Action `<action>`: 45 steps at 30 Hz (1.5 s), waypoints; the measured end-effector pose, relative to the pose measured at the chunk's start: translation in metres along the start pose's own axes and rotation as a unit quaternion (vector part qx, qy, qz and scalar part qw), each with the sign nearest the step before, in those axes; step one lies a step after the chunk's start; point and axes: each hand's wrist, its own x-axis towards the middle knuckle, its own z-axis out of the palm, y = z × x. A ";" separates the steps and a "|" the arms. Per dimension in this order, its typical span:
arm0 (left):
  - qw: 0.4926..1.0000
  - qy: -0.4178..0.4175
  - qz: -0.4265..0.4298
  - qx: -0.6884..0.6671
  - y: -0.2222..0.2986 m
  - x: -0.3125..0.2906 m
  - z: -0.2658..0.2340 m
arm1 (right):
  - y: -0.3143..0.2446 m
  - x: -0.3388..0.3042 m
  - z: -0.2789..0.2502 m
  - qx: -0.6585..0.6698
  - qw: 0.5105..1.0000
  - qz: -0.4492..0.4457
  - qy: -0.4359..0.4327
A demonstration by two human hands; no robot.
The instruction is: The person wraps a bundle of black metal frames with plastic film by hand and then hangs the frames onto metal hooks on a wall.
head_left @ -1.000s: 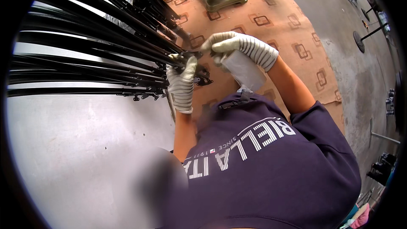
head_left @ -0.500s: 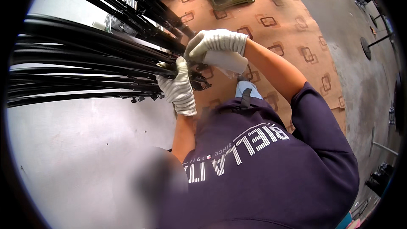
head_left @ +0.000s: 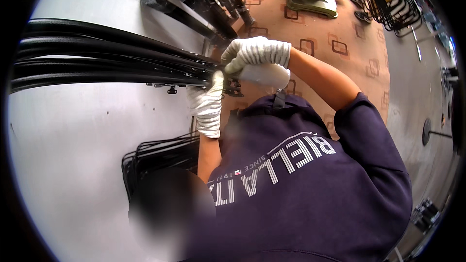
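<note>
A bundle of long black metal tubes with small brackets near its ends reaches in from the left. My left hand, in a white striped knit glove, is closed round the bundle's end, thumb on top. My right hand, gloved alike, is curled over a whitish translucent roll of plastic film, with its fingertips close to the tube ends. My palm hides part of the roll. Whether film joins the roll to the tubes is hard to make out.
More black tubes stand beyond the bundle. Black bent-tube frames lie low on the left, and others stand far right. A green machine base rests on the patterned brown floor covering. A shoe shows beside it.
The view has shifted, bringing the frames at lower left into sight. Both hands stay at the tube ends, and fewer tubes show in the bundle. The roll remains under my right hand.
</note>
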 end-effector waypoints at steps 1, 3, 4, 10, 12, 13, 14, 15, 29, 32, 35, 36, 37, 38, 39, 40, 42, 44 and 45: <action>1.000 0.005 0.015 -0.001 -0.004 0.002 -0.002 | 0.001 -0.001 -0.004 -0.020 1.000 -0.008 0.011; 0.999 0.014 0.046 -0.001 -0.019 0.003 -0.004 | 0.003 -0.001 -0.011 -0.003 0.998 -0.043 -0.042; 0.999 0.027 0.021 0.010 -0.016 -0.001 -0.012 | 0.004 0.006 -0.011 0.010 0.994 -0.073 -0.081; 0.997 0.061 0.053 0.014 -0.020 -0.002 0.001 | 0.029 0.012 -0.021 0.047 0.991 -0.095 -0.083; 0.998 0.048 0.048 0.011 -0.017 -0.001 -0.002 | 0.021 0.012 -0.012 -0.023 0.996 -0.087 -0.014; 0.994 0.068 0.058 0.064 -0.019 -0.001 -0.004 | 0.019 0.014 -0.009 -0.039 0.993 -0.107 0.002; 0.987 0.087 0.067 0.117 -0.022 -0.002 -0.006 | 0.019 0.019 -0.004 -0.051 0.993 -0.105 0.006; 0.977 0.105 0.076 0.169 -0.023 -0.003 -0.007 | 0.018 0.024 0.000 -0.062 0.993 -0.102 0.010; 0.894 0.365 0.233 0.117 0.031 -0.010 -0.072 | 0.033 0.051 0.001 0.321 0.924 -0.141 -0.155; 0.913 0.305 0.256 0.089 0.003 -0.026 -0.063 | 0.026 0.024 0.003 0.492 0.848 -0.083 -0.179; 0.950 0.304 0.067 0.026 0.003 -0.025 -0.073 | 0.015 -0.003 0.013 0.558 0.819 -0.055 -0.122; 0.955 0.290 0.061 0.028 -0.002 -0.015 -0.085 | 0.021 -0.001 0.019 0.592 0.793 -0.062 -0.127; 0.958 0.280 0.052 0.031 -0.008 -0.006 -0.102 | 0.017 -0.009 0.026 0.579 0.810 -0.043 -0.082; 0.967 0.249 0.046 0.036 0.000 0.006 -0.110 | 0.023 -0.012 0.030 0.627 0.772 -0.044 -0.094; 0.975 0.217 0.041 0.042 0.007 0.019 -0.118 | 0.030 -0.013 0.038 0.673 0.731 -0.047 -0.104; 0.981 0.181 0.056 0.047 0.000 0.032 -0.131 | 0.033 -0.015 0.049 0.679 0.726 -0.060 -0.095; 0.989 0.138 0.056 -0.021 -0.005 0.059 -0.148 | 0.022 -0.032 0.075 0.671 0.739 -0.041 0.038; 0.989 0.098 0.032 -0.103 -0.017 0.092 -0.153 | 0.007 -0.051 0.095 0.680 0.729 -0.069 0.031; 0.987 0.074 0.030 -0.137 -0.020 0.104 -0.154 | -0.006 -0.064 0.106 0.639 0.763 -0.086 0.055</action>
